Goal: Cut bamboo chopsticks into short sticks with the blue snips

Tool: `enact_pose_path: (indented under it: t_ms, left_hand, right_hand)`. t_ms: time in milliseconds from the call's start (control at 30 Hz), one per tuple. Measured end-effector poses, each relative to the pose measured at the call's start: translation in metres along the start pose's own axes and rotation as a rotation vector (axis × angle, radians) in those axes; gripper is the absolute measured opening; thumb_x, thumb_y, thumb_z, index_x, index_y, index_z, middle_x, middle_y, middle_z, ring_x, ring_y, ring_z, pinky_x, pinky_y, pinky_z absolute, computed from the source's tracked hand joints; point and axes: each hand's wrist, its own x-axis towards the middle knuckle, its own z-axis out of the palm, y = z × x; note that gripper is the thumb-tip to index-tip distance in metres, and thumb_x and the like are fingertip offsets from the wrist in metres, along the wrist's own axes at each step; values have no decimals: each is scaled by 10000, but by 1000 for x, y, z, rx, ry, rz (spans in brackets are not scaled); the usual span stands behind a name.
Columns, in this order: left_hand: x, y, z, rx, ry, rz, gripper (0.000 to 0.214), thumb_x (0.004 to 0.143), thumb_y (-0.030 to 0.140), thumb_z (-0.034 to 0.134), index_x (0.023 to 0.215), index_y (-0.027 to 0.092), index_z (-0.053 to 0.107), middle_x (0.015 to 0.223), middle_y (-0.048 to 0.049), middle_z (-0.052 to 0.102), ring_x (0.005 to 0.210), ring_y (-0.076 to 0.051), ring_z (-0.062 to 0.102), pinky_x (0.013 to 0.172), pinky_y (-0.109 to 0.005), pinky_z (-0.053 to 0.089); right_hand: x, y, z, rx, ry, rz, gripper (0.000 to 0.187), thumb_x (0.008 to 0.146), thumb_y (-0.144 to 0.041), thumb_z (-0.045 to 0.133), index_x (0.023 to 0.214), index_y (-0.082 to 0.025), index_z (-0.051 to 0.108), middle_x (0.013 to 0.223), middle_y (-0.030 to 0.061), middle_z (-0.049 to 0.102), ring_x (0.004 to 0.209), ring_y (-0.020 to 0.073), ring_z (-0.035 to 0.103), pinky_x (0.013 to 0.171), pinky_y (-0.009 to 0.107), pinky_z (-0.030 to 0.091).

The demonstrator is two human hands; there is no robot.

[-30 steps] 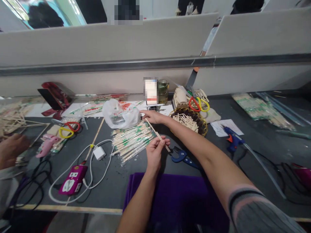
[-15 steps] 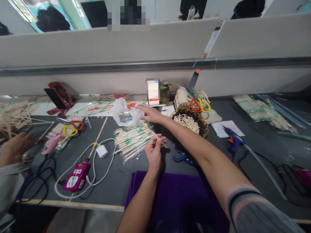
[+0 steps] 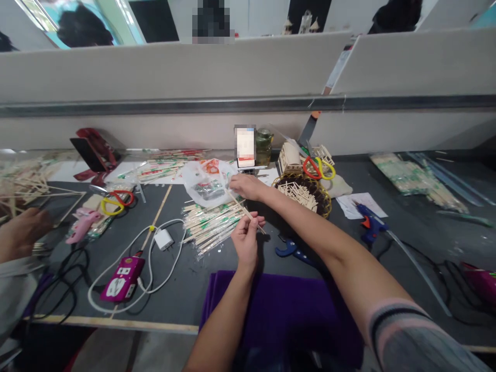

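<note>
My left hand (image 3: pixel 247 235) is closed round a pair of bare wooden chopsticks (image 3: pixel 243 207), which slant up and left. My right hand (image 3: pixel 246 187) is beside the right edge of a white plastic bag (image 3: pixel 194 181), close to the chopsticks' far end. Its fingers are bent together, and I cannot see what is between them. Below the bag lies a spread of chopsticks in clear, green-printed wrappers (image 3: pixel 211 227). A round wicker basket (image 3: pixel 324 194) of short cut sticks stands right of my right wrist.
A blue-handled cutter (image 3: pixel 289 250) lies under my right forearm. Blue glue gun (image 3: pixel 370 222) and paper are at right. A phone (image 3: pixel 245 147), jar (image 3: pixel 264 147) and scissors (image 3: pixel 318 168) stand behind. A purple extension block (image 3: pixel 123 279) with a looped cable lies left, near another person's hand (image 3: pixel 25 230).
My right hand has drawn back right and down from over the bag, and its fingers have curled in. The bag has settled flatter. My left hand stays nearly still with the chopsticks.
</note>
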Motion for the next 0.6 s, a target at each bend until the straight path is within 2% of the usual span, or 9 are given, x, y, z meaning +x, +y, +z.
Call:
enact_pose_path:
  t_ms: [100, 167, 367, 467, 600]
  left_hand:
    - [0, -2, 1, 4, -11, -12, 288, 761, 395, 708, 924, 157, 691, 784, -47, 725, 701, -139, 677, 696, -252, 528]
    - [0, -3, 1, 6, -16, -17, 294, 754, 398, 714, 918, 155, 690, 777, -46, 723, 688, -135, 674, 676, -244, 525]
    - [2, -6, 1, 5, -16, -27, 324, 737, 417, 724, 914, 149, 683, 771, -48, 719, 687, -137, 674, 659, -238, 522]
    - [2, -6, 0, 6, -7, -23, 327, 739, 419, 723, 919, 148, 684, 775, -53, 718, 690, -138, 676, 649, -230, 518]
    - [7, -5, -3, 9, 13, 8, 303, 752, 409, 711, 916, 155, 690, 801, -55, 713, 693, -136, 673, 665, -235, 525]
  right_hand:
    - [-15, 4, -5, -164, -81, 73, 257, 886, -88, 428, 951, -163, 665, 1006, 117, 634, 939, 226, 518, 711, 291, 380]
    - [-22, 4, -5, -182, -88, 95, 261, 885, -92, 435, 969, -155, 673, 1020, 125, 648, 957, 236, 522, 726, 304, 394]
    - [-28, 1, -1, 75, 53, 88, 264, 863, -125, 537, 1083, -182, 672, 1164, 80, 652, 1053, 204, 557, 873, 298, 414]
    - [-29, -2, -1, 136, 106, 145, 249, 882, -176, 548, 1097, -181, 674, 1125, 83, 666, 1051, 201, 580, 847, 288, 428]
    - [-33, -4, -7, 132, 69, 203, 263, 880, -209, 564, 1120, -207, 670, 1169, 74, 652, 1035, 202, 597, 790, 278, 439]
